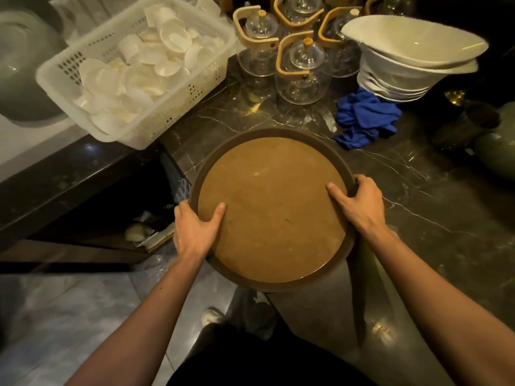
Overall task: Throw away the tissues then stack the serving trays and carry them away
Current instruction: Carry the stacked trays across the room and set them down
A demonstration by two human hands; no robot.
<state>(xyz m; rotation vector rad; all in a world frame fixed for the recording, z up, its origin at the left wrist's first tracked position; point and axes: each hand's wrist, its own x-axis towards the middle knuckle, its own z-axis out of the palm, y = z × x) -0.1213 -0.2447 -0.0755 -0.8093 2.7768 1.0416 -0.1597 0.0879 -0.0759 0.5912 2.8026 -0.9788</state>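
I'm looking at a restaurant service station: a dark marble table with a white basket of dishes, glass teapots, stacked bowls.

Tray: matt brown, smooth, darker rim. Counter: glossy dark veined stone. Basket: perforated white plastic. Cloth: blue, crumpled. Teapots: clear glass, wood-look handles.

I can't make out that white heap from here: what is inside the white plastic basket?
The white plastic basket is heaped with small white dishes and spoons, jumbled together. Whatever lies beneath the top layer, and the basket's floor, is covered.
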